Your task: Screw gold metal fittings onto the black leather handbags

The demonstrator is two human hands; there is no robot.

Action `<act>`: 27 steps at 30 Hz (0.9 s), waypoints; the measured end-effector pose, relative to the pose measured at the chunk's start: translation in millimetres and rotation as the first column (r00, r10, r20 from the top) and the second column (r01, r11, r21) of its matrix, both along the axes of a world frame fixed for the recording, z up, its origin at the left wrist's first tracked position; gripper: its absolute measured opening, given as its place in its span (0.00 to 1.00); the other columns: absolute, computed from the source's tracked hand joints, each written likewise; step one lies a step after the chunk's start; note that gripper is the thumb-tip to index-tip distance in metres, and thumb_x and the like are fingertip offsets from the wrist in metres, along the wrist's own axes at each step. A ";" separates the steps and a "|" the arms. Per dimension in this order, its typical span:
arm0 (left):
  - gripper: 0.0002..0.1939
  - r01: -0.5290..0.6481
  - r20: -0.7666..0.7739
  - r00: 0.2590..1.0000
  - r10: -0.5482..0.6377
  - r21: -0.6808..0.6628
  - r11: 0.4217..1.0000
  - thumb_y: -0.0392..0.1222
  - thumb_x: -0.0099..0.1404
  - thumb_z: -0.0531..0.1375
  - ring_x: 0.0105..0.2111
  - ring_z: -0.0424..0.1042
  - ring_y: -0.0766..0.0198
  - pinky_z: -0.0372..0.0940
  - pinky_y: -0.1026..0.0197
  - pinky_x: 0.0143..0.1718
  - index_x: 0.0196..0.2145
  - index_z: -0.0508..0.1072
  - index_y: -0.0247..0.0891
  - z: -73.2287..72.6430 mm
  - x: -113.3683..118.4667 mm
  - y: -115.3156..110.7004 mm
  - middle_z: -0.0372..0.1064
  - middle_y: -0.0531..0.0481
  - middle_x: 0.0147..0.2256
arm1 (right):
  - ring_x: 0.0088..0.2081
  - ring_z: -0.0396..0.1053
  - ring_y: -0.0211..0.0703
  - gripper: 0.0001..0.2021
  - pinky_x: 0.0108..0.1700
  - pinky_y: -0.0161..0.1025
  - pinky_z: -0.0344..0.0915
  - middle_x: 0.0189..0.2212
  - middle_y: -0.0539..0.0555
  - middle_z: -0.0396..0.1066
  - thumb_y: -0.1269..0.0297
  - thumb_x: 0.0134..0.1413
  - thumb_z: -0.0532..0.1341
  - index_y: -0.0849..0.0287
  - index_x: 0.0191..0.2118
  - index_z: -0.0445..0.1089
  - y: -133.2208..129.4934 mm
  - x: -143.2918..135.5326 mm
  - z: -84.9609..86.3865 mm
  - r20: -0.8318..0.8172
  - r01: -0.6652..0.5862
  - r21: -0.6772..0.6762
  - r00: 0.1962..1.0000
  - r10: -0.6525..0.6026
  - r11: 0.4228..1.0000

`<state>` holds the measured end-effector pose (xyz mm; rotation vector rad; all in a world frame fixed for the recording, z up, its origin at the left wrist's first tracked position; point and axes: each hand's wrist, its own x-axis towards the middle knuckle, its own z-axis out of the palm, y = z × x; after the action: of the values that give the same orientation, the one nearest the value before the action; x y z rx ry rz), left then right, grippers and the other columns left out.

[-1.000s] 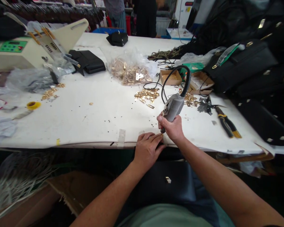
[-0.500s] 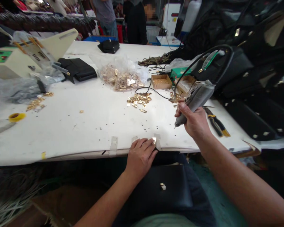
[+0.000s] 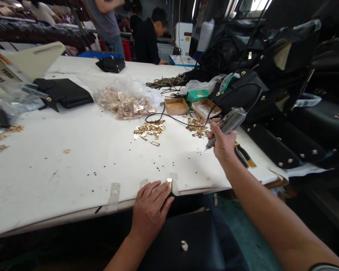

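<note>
Grey cylindrical handheld power tool sits in the right hand, whose fingers and thumb wrap its body; the tool slants, thin tip down towards the left hand but well apart from it, over the white bench; the right arm stretches out, the wrist nearly in line with it. The left hand lies palm down at the near edge of the bench, fingers straight and close together, their tips on a small shiny gold metal plate; black material shows under them, and I cannot tell whether the hand pinches it; below it lies a smooth black leather-like bag with a gold clasp.

Just beyond the right hand spreads a pile of flat gold pieces, close to the tool; beside its wrist, partly covered by the arm, are black-and-yellow pliers; farther beyond stand two open brown cardboard boxes and a green box; beyond the left hand lie a heap of gold rectangular plates and a clear plastic sack of gold parts; a thin black cable runs between the heap and the boxes.
</note>
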<state>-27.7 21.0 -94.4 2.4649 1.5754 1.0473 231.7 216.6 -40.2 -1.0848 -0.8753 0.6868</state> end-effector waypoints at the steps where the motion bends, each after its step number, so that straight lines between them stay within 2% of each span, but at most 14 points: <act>1: 0.12 0.000 0.003 1.000 0.000 0.001 1.000 0.39 0.69 0.62 0.51 0.75 0.51 0.68 0.45 0.53 0.50 0.78 0.45 0.0 -0.1 0.4 0.78 0.50 0.52 | 0.16 0.61 0.35 0.19 0.18 0.33 0.61 0.16 0.44 0.64 0.51 0.42 0.75 0.60 0.29 0.71 1.9 0.5 -2.6 0.000 -0.001 -0.009 1.000 0.001 1.000; 10: 0.12 -0.002 0.010 1.000 0.003 -0.031 1.000 0.39 0.69 0.63 0.52 0.74 0.51 0.68 0.45 0.52 0.49 0.78 0.45 0.2 -0.5 1.2 0.78 0.50 0.52 | 0.16 0.61 0.35 0.20 0.18 0.32 0.60 0.16 0.46 0.65 0.50 0.42 0.75 0.60 0.27 0.70 6.8 2.4 -16.0 0.021 0.018 -0.059 1.000 -0.016 0.998; 13: 0.12 -0.004 0.006 1.000 0.004 -0.026 1.000 0.40 0.69 0.63 0.51 0.74 0.50 0.68 0.44 0.52 0.49 0.79 0.45 0.4 -0.4 0.8 0.78 0.49 0.51 | 0.17 0.61 0.35 0.20 0.18 0.33 0.60 0.16 0.46 0.66 0.50 0.43 0.75 0.61 0.27 0.70 5.8 4.1 -12.9 0.032 0.029 -0.047 0.999 -0.028 0.998; 16: 0.11 -0.006 0.008 1.000 0.006 -0.035 0.999 0.40 0.68 0.63 0.51 0.74 0.50 0.69 0.44 0.52 0.48 0.79 0.46 0.8 -0.3 0.3 0.78 0.49 0.51 | 0.17 0.61 0.35 0.20 0.20 0.33 0.62 0.16 0.45 0.64 0.50 0.45 0.74 0.59 0.24 0.67 -2.0 0.6 -1.8 0.001 0.014 -0.010 1.000 -0.014 1.000; 19: 0.11 -0.011 0.030 0.999 0.013 -0.067 0.998 0.41 0.68 0.63 0.52 0.74 0.50 0.68 0.43 0.53 0.48 0.79 0.46 1.8 0.6 -0.8 0.78 0.48 0.51 | 0.18 0.61 0.34 0.21 0.21 0.34 0.63 0.17 0.43 0.62 0.50 0.46 0.73 0.57 0.25 0.63 -22.3 -14.4 14.4 -0.094 -0.084 -0.005 0.992 0.083 0.996; 22: 0.11 -0.018 0.051 0.998 0.023 -0.100 0.995 0.44 0.69 0.63 0.52 0.74 0.51 0.66 0.44 0.53 0.48 0.80 0.46 3.0 2.4 -2.5 0.78 0.48 0.51 | 0.19 0.59 0.33 0.21 0.23 0.34 0.63 0.19 0.42 0.59 0.50 0.48 0.72 0.56 0.28 0.61 -53.2 -39.9 27.7 -0.182 -0.243 -0.039 0.956 0.232 0.969; 27: 0.12 -0.043 0.050 0.997 0.050 -0.137 0.990 0.48 0.69 0.64 0.52 0.73 0.52 0.65 0.45 0.54 0.47 0.80 0.46 4.4 4.8 -5.5 0.79 0.49 0.50 | 0.20 0.58 0.32 0.22 0.24 0.34 0.63 0.21 0.42 0.55 0.49 0.50 0.71 0.55 0.28 0.60 -100.8 -84.8 31.2 -0.296 -0.431 -0.089 0.872 0.390 0.898</act>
<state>-22.9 15.5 -90.0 2.3038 1.6370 0.9684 146.8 115.8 -9.0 -0.9133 -0.8310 1.2499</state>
